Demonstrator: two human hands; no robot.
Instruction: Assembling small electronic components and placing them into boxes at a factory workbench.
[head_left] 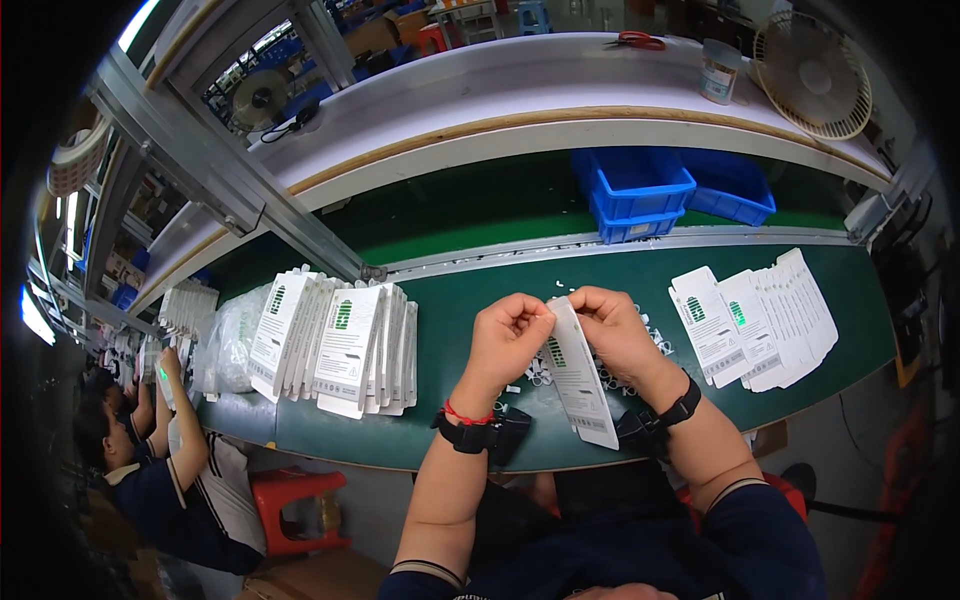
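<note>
Two bare hands meet at the top end of one slim white carton (582, 390): the left hand (505, 338) and the right hand (625, 338) each have their fingertips pinched on it. The carton slants over the near part of the green table (450, 365), its lower end toward the person; whether that end touches the tabletop I cannot tell. Small white pieces (540, 374) lie scattered around the hands. Upright rows of similar cartons (350, 345) stand to the left, and an overlapping spread of flat cartons (765, 325) lies to the right
</note>
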